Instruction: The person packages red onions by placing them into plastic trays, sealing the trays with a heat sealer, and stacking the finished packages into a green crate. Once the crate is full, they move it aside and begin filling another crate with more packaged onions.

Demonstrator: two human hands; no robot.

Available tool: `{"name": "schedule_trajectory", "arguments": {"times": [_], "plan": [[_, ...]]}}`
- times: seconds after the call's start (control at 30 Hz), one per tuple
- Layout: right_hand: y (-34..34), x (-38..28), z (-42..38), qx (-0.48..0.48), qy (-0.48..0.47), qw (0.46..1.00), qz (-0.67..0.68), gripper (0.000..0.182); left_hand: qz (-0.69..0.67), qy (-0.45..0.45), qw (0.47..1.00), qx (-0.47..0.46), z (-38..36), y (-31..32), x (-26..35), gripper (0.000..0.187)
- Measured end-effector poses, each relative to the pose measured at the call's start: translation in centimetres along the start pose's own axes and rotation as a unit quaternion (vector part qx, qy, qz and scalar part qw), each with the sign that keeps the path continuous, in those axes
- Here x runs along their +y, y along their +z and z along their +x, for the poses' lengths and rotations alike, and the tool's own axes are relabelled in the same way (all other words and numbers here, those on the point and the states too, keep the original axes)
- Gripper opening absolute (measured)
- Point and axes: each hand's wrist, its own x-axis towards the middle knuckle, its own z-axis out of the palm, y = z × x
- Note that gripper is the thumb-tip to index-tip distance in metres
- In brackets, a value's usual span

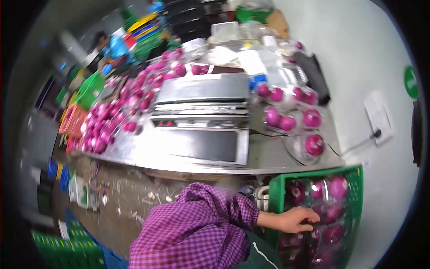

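Note:
My left hand point(293, 219), its arm in a purple checked sleeve point(192, 228), reaches over a green crate point(277, 193) at the lower right. Its fingers are slightly curved, with a gap between thumb and forefinger and nothing visible in them. Below it in the crate lie clear packs of purple-red round produce point(337, 187); whether the hand touches them cannot be made out. My right hand is not in view.
A metal table point(264, 157) carries a sealing machine point(201, 114), loose purple produce point(101, 127) at left and packed produce point(312, 118) at right. A cable runs to a wall socket point(378, 119). Another person point(118, 49) is at the far left.

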Motion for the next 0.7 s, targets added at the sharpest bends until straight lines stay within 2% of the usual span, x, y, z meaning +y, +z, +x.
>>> {"name": "schedule_trajectory", "arguments": {"times": [0.1, 0.13, 0.2, 0.23, 0.3, 0.47, 0.53, 0.67, 0.7], "plan": [[3.1, -0.2, -1.0, -0.046, -0.008, 0.998, -0.040, 0.020, 0.187, 0.050, 0.968, 0.157, -1.6, -3.6, -0.8, 0.032], [3.9, -0.2, -1.1, -0.060, -0.011, 0.997, -0.049, 0.019, 0.256, 0.064, 0.948, 0.180, -2.3, -4.7, -1.1, 0.039], [4.8, -0.3, -1.9, -0.079, -0.017, 0.995, -0.061, 0.017, 0.362, 0.027, 0.904, 0.227, -3.8, -5.6, -1.7, 0.051], [5.1, -0.3, -2.1, -0.087, -0.018, 0.994, -0.062, 0.016, 0.362, 0.026, 0.901, 0.237, -4.5, -5.8, -2.4, 0.051], [5.8, -0.3, -2.8, -0.098, -0.020, 0.993, -0.064, 0.014, 0.357, -0.037, 0.914, 0.191, -5.7, -5.7, -3.8, 0.059], [5.7, -0.6, -4.2, -0.131, -0.006, 0.990, -0.045, 0.016, 0.342, -0.018, 0.925, 0.165, -6.7, -4.8, -5.4, 0.067], [5.7, -0.6, -4.7, -0.161, 0.016, 0.987, -0.024, 0.017, 0.330, -0.016, 0.936, 0.118, -6.9, -5.6, -5.2, 0.078], [5.8, 0.5, -5.3, -0.265, 0.118, 0.955, 0.062, 0.023, 0.322, 0.003, 0.943, 0.079, -7.4, -6.8, -4.8, 0.089], [7.4, 0.9, -6.6, -0.292, 0.081, 0.953, 0.012, 0.024, 0.319, 0.000, 0.946, 0.063, -7.5, -7.1, -4.3, 0.092]]}}
